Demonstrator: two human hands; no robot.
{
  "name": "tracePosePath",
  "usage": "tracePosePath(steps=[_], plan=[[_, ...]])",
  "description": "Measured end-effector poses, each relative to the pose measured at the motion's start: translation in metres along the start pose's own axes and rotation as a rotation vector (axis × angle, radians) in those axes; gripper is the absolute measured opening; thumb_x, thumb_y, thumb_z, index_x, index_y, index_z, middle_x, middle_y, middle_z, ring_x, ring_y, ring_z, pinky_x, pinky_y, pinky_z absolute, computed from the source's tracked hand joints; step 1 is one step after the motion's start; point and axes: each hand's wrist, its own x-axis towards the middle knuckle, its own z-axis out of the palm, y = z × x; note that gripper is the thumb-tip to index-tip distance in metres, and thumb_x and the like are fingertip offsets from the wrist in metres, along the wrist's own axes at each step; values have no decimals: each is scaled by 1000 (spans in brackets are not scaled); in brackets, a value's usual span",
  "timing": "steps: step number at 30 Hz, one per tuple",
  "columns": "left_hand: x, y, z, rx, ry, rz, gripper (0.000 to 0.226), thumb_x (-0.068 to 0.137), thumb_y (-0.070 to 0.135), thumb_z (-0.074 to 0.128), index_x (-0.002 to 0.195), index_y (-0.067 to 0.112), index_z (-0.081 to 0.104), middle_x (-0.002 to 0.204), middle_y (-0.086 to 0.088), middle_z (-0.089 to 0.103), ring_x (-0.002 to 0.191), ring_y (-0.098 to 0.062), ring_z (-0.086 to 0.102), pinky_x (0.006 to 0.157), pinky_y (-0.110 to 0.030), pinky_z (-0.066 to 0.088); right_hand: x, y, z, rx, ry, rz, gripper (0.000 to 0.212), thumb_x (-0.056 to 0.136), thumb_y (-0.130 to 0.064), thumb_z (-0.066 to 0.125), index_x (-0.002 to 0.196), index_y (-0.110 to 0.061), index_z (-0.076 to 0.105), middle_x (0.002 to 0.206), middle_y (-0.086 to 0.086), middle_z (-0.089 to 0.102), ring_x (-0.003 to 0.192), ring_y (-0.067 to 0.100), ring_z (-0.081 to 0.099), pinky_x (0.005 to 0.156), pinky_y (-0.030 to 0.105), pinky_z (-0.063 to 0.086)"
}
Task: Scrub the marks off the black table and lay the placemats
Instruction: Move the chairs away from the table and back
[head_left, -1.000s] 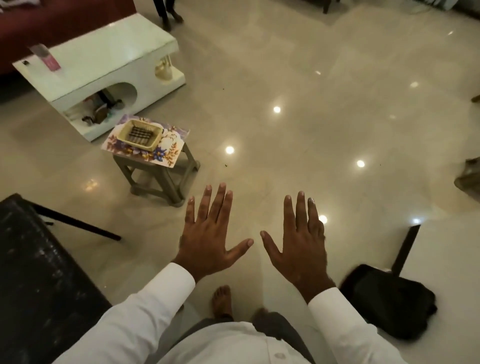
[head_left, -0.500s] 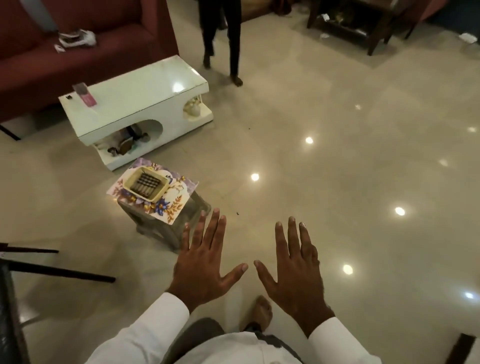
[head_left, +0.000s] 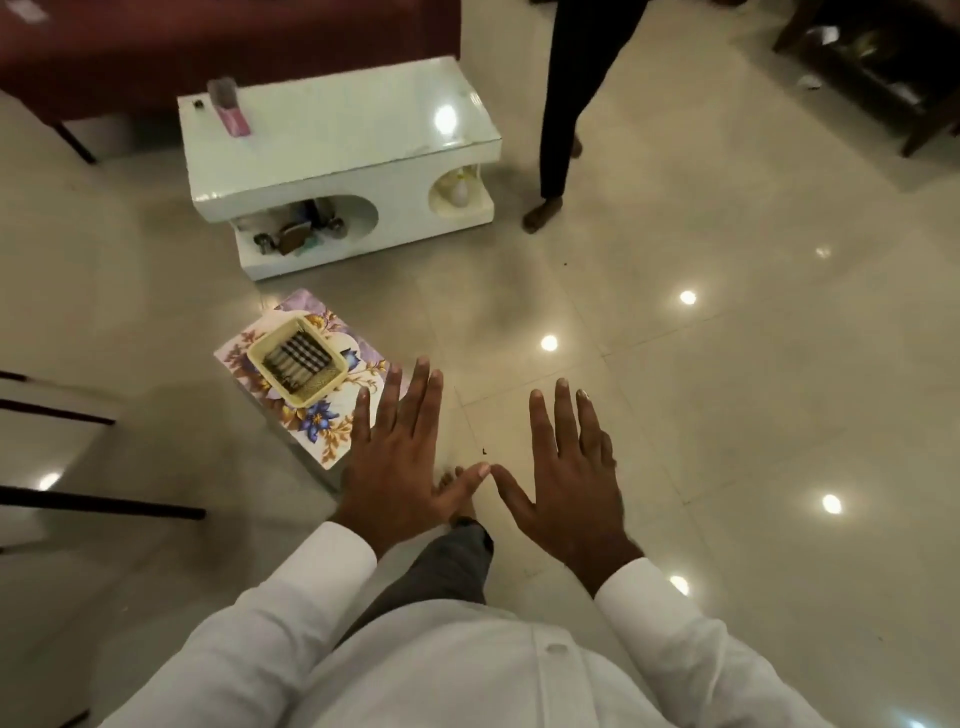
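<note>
The shiny tiled floor carries a white low table and a small stool. A floral placemat covers the stool, with a cream basket on it. A pink box lies near the white tabletop's far left corner.

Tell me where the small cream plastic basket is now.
In the head view the cream plastic basket sits left of centre on the floral placemat, just ahead and left of the left hand, with the glossy white low table beyond it.

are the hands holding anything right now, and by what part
Nothing is held: the left hand and right hand are both spread flat in the air, fingers straight and empty.
</note>
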Motion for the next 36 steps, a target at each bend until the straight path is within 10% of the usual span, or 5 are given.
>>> tracePosePath(steps=[36], plan=[[434, -189, -33, -43, 137, -939, 118, 96, 96, 26, 179, 16, 1, 187, -5, -14, 173, -34, -12, 134, -70, 15, 682, -63, 10, -52, -232, -920, 99, 104, -81, 42, 177, -19, 18, 186, 13, -1, 172, 38, 0, 131, 59, 24]])
